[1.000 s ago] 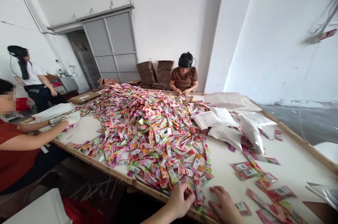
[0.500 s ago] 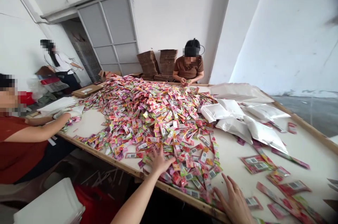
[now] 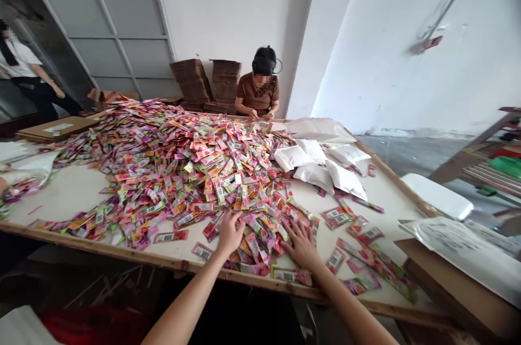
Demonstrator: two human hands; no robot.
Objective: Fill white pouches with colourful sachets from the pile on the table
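Small pink, red and green printed sachets (image 3: 191,171) lie in a big loose heap across the white table. My left hand (image 3: 231,234) rests at the heap's near edge, its fingers slightly bent and touching sachets, with no grip on one visible. To its right, my right hand (image 3: 303,247) lies palm down over more sachets, fingers spread. Between the two hands is a cluster of loose sachets (image 3: 254,247). One sachet (image 3: 291,275) lies flat along the table's near wooden edge, below my right hand.
Filled silvery-white bags (image 3: 313,174) sit right of the heap. Scattered sachet strips (image 3: 374,258) lie nearer. A cardboard box (image 3: 456,280) with white plastic on top stands at right. Across the table sits a person (image 3: 260,90); another person (image 3: 30,74) stands far left. Wooden rails (image 3: 163,259) edge the table.
The view has swung right, bringing the cardboard box into sight. My right hand has moved from the near edge onto the sachets, closer to my left hand. My left hand's fingers are less spread.
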